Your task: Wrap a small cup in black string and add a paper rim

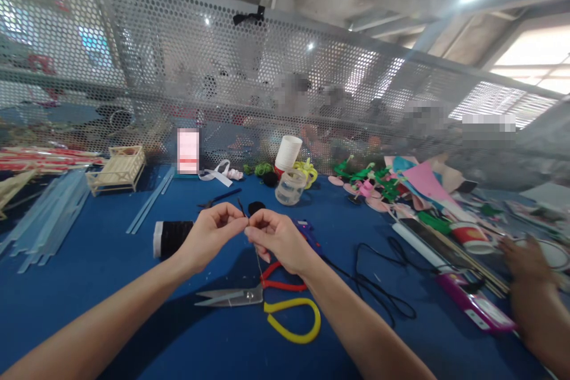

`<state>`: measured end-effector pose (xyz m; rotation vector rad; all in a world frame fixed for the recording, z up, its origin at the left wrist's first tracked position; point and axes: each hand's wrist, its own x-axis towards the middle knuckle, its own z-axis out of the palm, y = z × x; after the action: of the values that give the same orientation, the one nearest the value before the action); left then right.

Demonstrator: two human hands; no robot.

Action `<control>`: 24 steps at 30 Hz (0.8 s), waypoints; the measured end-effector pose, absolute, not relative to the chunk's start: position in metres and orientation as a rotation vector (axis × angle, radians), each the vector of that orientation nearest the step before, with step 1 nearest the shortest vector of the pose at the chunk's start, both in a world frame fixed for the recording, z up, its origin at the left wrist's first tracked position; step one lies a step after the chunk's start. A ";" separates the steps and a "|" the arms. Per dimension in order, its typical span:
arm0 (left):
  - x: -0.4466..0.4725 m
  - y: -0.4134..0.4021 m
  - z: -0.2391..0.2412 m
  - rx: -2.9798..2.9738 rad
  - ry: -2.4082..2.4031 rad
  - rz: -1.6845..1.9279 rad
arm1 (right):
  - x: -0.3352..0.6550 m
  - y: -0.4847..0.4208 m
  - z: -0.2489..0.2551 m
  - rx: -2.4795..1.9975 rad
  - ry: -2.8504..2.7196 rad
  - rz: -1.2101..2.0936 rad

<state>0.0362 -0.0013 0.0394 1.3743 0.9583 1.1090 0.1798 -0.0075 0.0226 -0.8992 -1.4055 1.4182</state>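
Note:
My left hand (217, 227) and my right hand (280, 237) meet above the blue table, fingertips pinched together. Both hold a thin dark strand (258, 261); one end sticks up above the fingers and the other hangs below the right hand. Whether it is wire or thread I cannot tell. Beneath the hands lie large scissors (253, 297) with one red and one yellow handle, blades pointing left. A black spool (176, 237) with a white end rests beside my left wrist. Just behind the fingers is a fuzzy black ball (257, 208), partly hidden.
Behind my right hand lies a blue glue gun (309, 231), partly covered. Pliers (220, 198), a clear jar (290, 187) and white cups (288, 151) stand farther back. Translucent sticks (53, 214) lie left. A black cord (378, 279) crosses toward another person's hand (529, 267).

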 end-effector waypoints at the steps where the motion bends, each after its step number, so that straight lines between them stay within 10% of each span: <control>1: 0.036 -0.001 0.039 1.375 0.957 1.110 | 0.180 -0.008 0.023 -0.913 -1.419 1.403; 24: 0.037 -0.002 0.040 1.376 0.908 1.116 | 0.181 -0.009 0.026 -0.913 -1.383 1.448</control>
<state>0.0373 -0.0015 0.0405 1.3763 0.9083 1.1160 0.1814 -0.0091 0.0255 -0.9125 -1.3832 1.4482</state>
